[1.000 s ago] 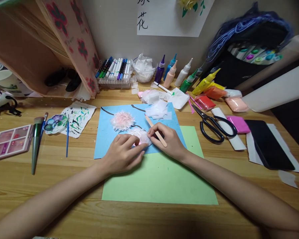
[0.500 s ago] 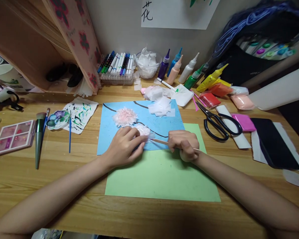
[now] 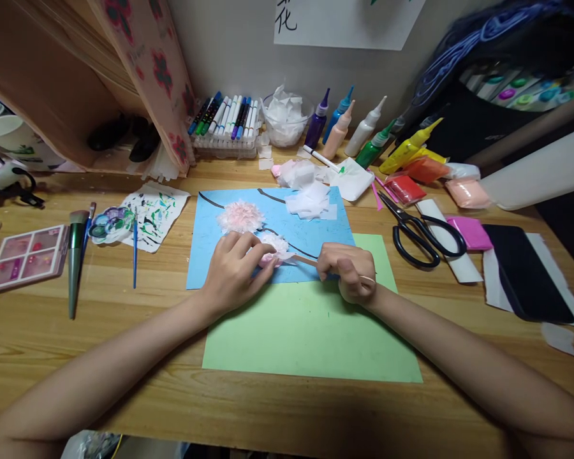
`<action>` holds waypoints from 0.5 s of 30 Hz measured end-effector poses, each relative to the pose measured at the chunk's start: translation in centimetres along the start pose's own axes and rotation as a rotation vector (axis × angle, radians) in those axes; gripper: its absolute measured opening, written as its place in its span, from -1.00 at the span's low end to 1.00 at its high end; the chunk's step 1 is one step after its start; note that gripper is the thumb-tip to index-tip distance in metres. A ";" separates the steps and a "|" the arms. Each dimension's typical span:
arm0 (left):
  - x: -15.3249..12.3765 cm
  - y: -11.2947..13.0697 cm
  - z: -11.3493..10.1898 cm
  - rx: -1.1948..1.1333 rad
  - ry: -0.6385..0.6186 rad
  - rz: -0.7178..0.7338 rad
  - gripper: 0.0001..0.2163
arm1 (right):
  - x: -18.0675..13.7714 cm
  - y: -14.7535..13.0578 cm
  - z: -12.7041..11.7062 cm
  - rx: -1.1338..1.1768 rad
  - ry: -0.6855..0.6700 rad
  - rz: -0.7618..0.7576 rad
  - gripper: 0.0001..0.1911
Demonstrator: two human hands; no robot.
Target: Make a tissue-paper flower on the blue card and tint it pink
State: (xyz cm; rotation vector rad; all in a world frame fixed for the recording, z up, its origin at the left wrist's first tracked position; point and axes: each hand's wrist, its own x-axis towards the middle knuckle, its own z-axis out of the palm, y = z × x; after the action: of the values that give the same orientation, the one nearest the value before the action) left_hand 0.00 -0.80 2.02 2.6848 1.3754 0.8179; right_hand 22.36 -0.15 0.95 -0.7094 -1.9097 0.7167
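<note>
On the blue sheet (image 3: 316, 223) are a fluffy pink tissue-paper flower (image 3: 242, 217) and a smaller pale tissue-paper flower (image 3: 274, 242), with dark painted lines beside them. Curled at the near left of the smaller flower, my left hand (image 3: 235, 271) has thumb and forefinger closed on its edge, partly covering it. My right hand (image 3: 348, 271) grips a thin wooden stick (image 3: 306, 260), whose tip points left into a bit of white tissue at that flower. Loose white tissue squares (image 3: 310, 201) lie at the blue sheet's far right corner. Under it is a green sheet (image 3: 310, 331).
Black-handled scissors (image 3: 418, 236), a phone (image 3: 530, 274) and pink clay packs lie right. Paint bottles (image 3: 338, 129), a bowl of tissue (image 3: 287, 118) and markers (image 3: 227, 118) stand behind. Brushes (image 3: 76, 261) and a paint-marked tissue (image 3: 157, 217) are left.
The stick's tip has moved slightly up and left against the smaller flower, with tissue at it. My right hand has shifted a little left; my left hand stays by the flower.
</note>
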 end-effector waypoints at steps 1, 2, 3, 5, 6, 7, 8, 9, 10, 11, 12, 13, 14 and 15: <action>0.0 0.0 0.1 0.010 0.013 -0.012 -0.87 | 0.0 0.0 0.0 -0.002 -0.004 0.004 -0.49; 0.1 0.0 0.2 0.015 0.015 -0.019 -0.87 | 0.1 0.0 0.0 -0.004 -0.007 0.005 -0.48; 0.1 0.1 0.2 0.013 0.010 -0.028 -0.87 | 0.1 0.0 0.1 -0.005 -0.010 0.004 -0.48; 0.2 0.1 0.2 -0.006 -0.005 -0.052 -0.88 | 0.2 0.1 0.1 -0.007 -0.015 0.004 -0.49; 0.2 0.1 0.2 -0.019 -0.009 -0.071 -0.89 | 0.2 0.1 0.2 -0.009 -0.019 0.006 -0.49; 0.3 0.1 0.2 -0.035 -0.009 -0.091 -0.90 | 0.1 0.1 0.2 -0.009 -0.023 0.011 -0.49; 0.3 0.1 0.1 -0.053 -0.001 -0.114 -0.91 | 0.1 0.2 0.2 -0.007 -0.029 0.017 -0.49; 0.3 0.1 0.1 -0.073 0.010 -0.142 -0.92 | 0.1 0.2 0.2 -0.002 -0.032 0.023 -0.49; 0.4 0.1 0.1 -0.095 0.023 -0.173 -0.92 | 0.1 0.2 0.2 0.005 -0.031 0.032 -0.49; 0.4 0.0 0.1 -0.119 0.036 -0.209 -0.93 | 0.2 0.1 0.3 0.011 -0.026 0.047 -0.48; 0.5 0.0 0.2 -0.143 0.047 -0.245 -0.93 | 0.3 0.0 0.3 0.018 -0.019 0.078 -0.46; 0.5 -0.1 0.2 -0.165 0.055 -0.283 -0.94 | 0.6 -0.1 0.3 0.028 -0.011 0.127 -0.44; 0.6 -0.2 0.3 -0.185 0.059 -0.323 -0.94 | 1.0 -0.2 0.4 0.045 -0.001 0.196 -0.42; 0.6 -0.4 0.5 -0.204 0.062 -0.360 -0.95 | 1.6 -0.3 0.6 0.069 0.011 0.278 -0.40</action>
State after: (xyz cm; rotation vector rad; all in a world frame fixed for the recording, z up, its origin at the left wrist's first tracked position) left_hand 0.23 -0.03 1.79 2.1900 1.6225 0.9470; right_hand 21.15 0.70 1.89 -0.9439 -1.7860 0.9438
